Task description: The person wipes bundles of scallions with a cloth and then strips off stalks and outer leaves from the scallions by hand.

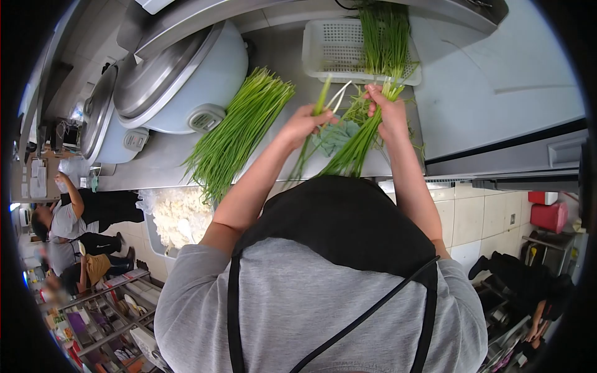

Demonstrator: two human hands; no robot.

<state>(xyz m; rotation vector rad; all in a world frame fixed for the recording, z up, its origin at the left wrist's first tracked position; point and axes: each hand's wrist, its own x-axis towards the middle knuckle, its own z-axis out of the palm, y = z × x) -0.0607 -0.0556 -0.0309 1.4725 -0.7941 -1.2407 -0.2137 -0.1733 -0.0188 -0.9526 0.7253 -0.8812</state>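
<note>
My left hand (306, 123) pinches a few green stalks with white ends, which stick up past the fingers. A bundle of long green chives (360, 146) is gripped in my right hand (387, 110), its pale ends up near the basket and its green tips hanging toward my apron. Between the hands, a crumpled green cloth (336, 138) lies on the steel counter (283, 140) beside loose trimmings. A large pile of chives (245, 127) rests on the counter left of my left hand. More chives (382, 40) lie in a white perforated basket (333, 46) beyond my hands.
Two large lidded cookers (180, 81) stand at the left. Below the counter edge is a tub of pale chopped food (180, 217). A white surface (491, 81) borders the right side. Other people (93, 211) are at the far left, and another person (522, 283) is at the lower right.
</note>
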